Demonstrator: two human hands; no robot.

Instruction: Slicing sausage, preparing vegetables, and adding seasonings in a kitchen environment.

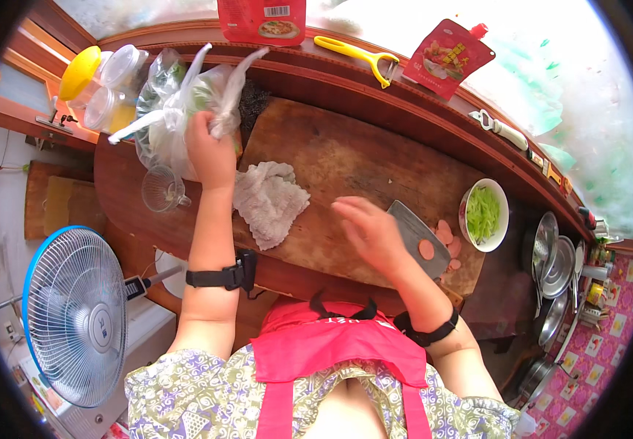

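My left hand (210, 151) reaches to the far left and grips a clear plastic bag (171, 129) that has tied handles and green vegetables inside. My right hand (371, 233), slightly blurred, is over the wooden cutting board (327, 142) with its fingers extended and nothing in them. Just right of it lies a cleaver blade (410, 230); its handle cannot be made out. One pink sausage slice (425, 249) rests on the blade, and several more slices (444, 236) lie beside it on the board. Between my hands is a crumpled pale cloth (272, 203).
A bowl of green shreds (483, 214) stands at the board's right end. A glass mug (163, 189) sits left of my forearm, near lidded plastic jars (121, 66). The back ledge holds a yellow peeler (355, 55) and red pouches (448, 57). A fan (75, 318) stands lower left.
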